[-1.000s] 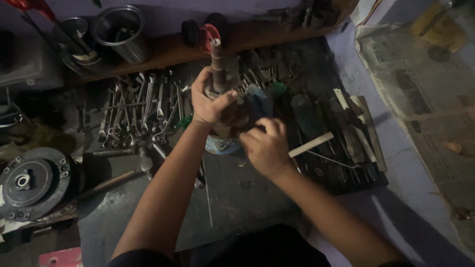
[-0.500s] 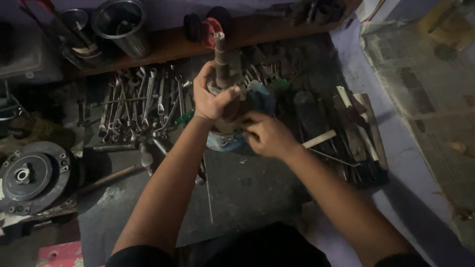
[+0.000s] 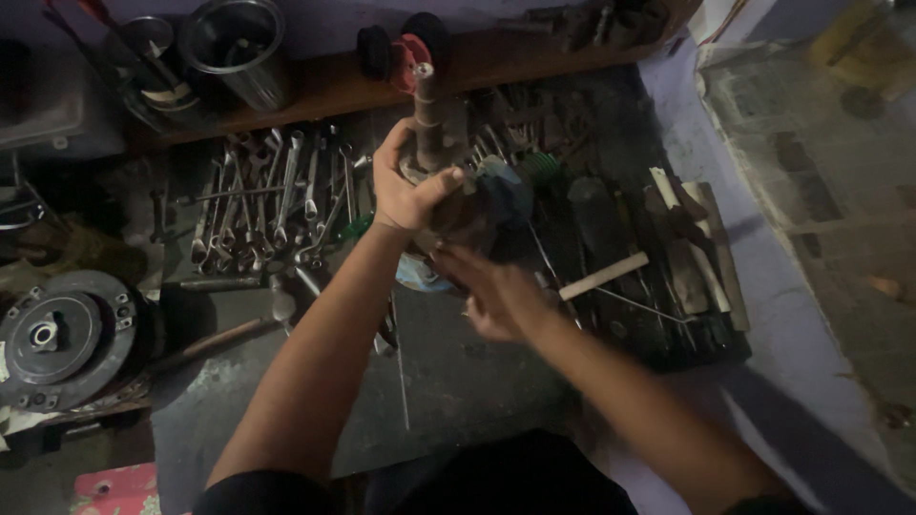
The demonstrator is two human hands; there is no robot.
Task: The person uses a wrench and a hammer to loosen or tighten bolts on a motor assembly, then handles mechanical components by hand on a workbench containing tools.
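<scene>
My left hand [image 3: 408, 186] grips a dark, greasy metal part with an upright shaft [image 3: 428, 119] that rises above my fingers. The part's wider body [image 3: 468, 215] sits just below and to the right of that hand. My right hand [image 3: 491, 291] is blurred, below the part, fingers spread and pointing toward its underside; I see nothing in it. A pale blue dish-like thing [image 3: 420, 277] shows under the part, mostly hidden.
A row of wrenches [image 3: 267, 195] lies left of the part. A hammer [image 3: 243, 329] and a round clutch-like disc [image 3: 57, 339] sit at the left. Metal cans [image 3: 234, 48] stand on a wooden shelf. Screwdrivers and files [image 3: 658, 272] fill the right side.
My right hand has come off the part's side and dropped lower toward me, fingers now spread. My left hand keeps its grip on the shaft.
</scene>
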